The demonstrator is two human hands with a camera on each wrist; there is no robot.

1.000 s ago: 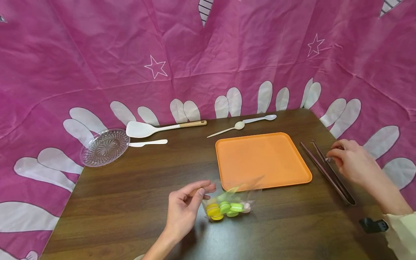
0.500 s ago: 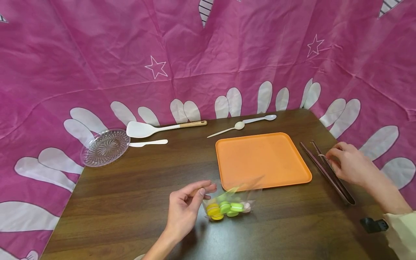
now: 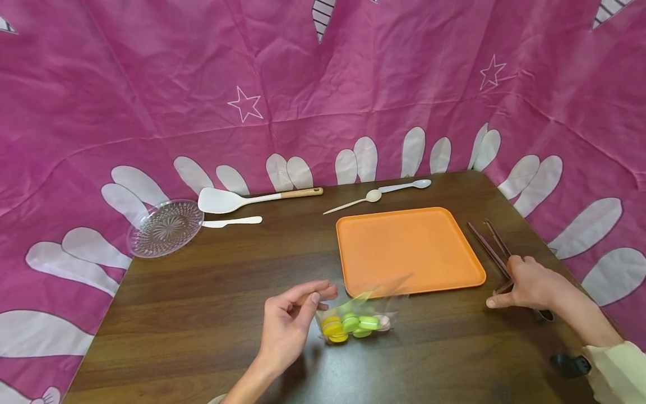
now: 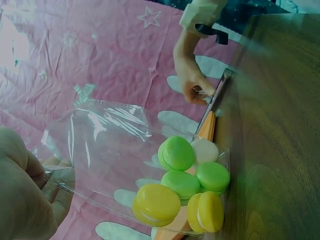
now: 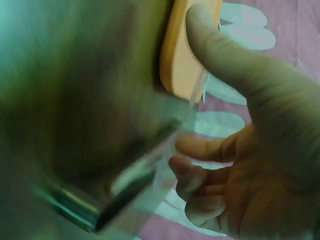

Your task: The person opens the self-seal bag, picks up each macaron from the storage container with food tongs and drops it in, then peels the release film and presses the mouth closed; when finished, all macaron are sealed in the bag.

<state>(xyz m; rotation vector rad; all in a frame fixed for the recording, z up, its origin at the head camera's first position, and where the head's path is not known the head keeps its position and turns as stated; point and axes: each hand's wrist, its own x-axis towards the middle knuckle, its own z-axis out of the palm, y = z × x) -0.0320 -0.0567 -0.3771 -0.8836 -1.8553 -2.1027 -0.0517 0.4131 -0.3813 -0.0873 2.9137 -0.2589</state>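
Observation:
Between thumb and fingers, my left hand (image 3: 285, 325) pinches the top edge of a clear plastic bag (image 4: 107, 140). Inside lie yellow macarons (image 4: 156, 204), green macarons (image 4: 181, 184) and a pale one (image 4: 205, 151), gathered at the bottom end by the table. At the right side of the table, my right hand (image 3: 537, 285) is over a pair of metal tongs (image 3: 488, 248) and hides their middle. Its thumb is spread wide from the fingers, with the tongs (image 5: 75, 205) blurred below them in the right wrist view.
An orange tray (image 3: 409, 249) lies between the hands, behind the bag. Farther back are a beige spoon (image 3: 373, 196) and a pale spoon (image 3: 421, 183). A white spatula (image 3: 219, 200), a white knife (image 3: 237, 221) and a clear patterned plate (image 3: 166, 229) are at the back left.
My right hand has come nearer along the tongs, from their far tips to their middle, and its thumb has spread from the fingers. The left hand and the bag stay put.

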